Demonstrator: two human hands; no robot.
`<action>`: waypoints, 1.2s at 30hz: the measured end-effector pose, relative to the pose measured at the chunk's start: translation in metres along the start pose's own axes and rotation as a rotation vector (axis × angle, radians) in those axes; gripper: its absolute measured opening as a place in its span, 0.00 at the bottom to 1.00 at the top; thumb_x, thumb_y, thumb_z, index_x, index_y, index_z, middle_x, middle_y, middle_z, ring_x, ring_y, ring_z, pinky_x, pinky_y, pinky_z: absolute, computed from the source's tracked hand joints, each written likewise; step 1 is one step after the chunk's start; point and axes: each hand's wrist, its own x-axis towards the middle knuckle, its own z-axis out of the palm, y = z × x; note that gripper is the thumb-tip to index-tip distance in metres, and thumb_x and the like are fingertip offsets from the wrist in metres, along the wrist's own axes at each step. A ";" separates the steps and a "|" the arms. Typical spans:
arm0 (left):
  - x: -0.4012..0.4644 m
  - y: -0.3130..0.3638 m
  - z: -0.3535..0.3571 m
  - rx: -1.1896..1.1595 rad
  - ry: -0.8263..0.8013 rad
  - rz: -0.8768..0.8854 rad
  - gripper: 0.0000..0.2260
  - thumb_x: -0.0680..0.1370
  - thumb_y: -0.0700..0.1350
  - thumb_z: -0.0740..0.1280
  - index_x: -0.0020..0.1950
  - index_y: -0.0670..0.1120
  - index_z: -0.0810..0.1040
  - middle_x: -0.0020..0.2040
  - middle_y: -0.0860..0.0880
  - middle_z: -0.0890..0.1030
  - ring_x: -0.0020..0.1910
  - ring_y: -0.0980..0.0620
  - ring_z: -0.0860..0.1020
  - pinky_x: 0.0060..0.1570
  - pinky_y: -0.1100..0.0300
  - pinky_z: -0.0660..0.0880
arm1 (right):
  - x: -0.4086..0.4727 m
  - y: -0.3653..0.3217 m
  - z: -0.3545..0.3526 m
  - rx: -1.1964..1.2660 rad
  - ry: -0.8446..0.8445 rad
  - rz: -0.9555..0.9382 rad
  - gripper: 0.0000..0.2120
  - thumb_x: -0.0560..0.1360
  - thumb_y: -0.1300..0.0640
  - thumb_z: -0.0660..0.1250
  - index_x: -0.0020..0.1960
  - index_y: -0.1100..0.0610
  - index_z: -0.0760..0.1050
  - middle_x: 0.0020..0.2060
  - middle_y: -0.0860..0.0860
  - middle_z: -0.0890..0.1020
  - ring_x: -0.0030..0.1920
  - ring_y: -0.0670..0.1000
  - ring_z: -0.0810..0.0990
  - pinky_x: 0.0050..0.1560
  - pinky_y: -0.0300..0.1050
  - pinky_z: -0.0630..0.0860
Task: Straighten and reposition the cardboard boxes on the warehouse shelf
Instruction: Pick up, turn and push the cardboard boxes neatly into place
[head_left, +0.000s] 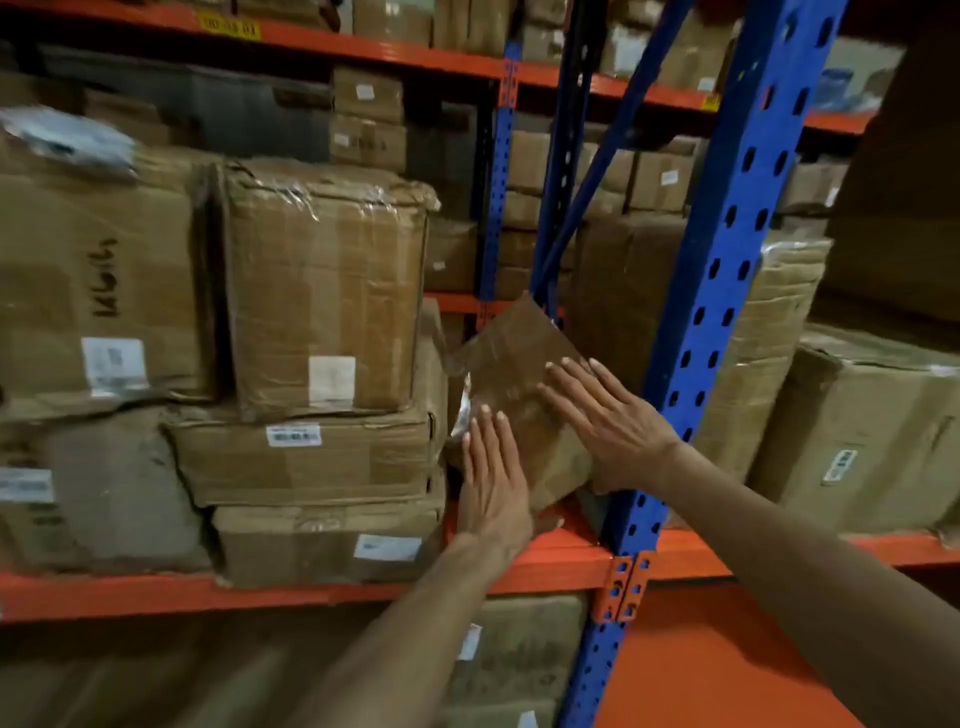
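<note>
The tilted box (519, 400) sits skewed in the gap between the stack (311, 457) and the blue post (711, 312), one corner up, its lower end on the orange beam (363, 592). Our left hand (493, 483) lies flat on its lower face, fingers together and straight, gripping nothing; our right hand (608, 421) is flat too, fingers spread across the upper right. To square it well, we judge it best to press evenly with both palms, turning the raised corner down while sliding the box back, and to keep our right knuckles off the post. The crumpled stack beside it looks soft, so we should push gently
</note>
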 end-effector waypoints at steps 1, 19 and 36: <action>0.000 0.003 0.007 0.028 -0.011 -0.030 0.69 0.66 0.72 0.70 0.67 0.35 0.18 0.70 0.33 0.22 0.72 0.35 0.26 0.75 0.43 0.35 | 0.002 -0.002 0.006 -0.046 -0.019 -0.004 0.71 0.63 0.35 0.75 0.75 0.60 0.22 0.77 0.61 0.30 0.76 0.61 0.29 0.75 0.59 0.29; 0.034 -0.043 0.066 0.460 0.426 0.282 0.32 0.82 0.40 0.55 0.78 0.34 0.39 0.70 0.27 0.56 0.68 0.27 0.61 0.70 0.36 0.61 | 0.018 -0.079 0.072 0.049 0.104 0.403 0.45 0.69 0.45 0.74 0.77 0.58 0.56 0.65 0.71 0.71 0.65 0.72 0.68 0.70 0.70 0.60; -0.009 -0.032 0.028 0.666 0.371 0.472 0.30 0.80 0.43 0.50 0.79 0.38 0.40 0.72 0.37 0.69 0.70 0.36 0.68 0.72 0.43 0.63 | -0.022 -0.064 0.071 0.320 0.061 0.253 0.56 0.55 0.35 0.80 0.74 0.58 0.62 0.65 0.66 0.71 0.62 0.67 0.71 0.63 0.63 0.66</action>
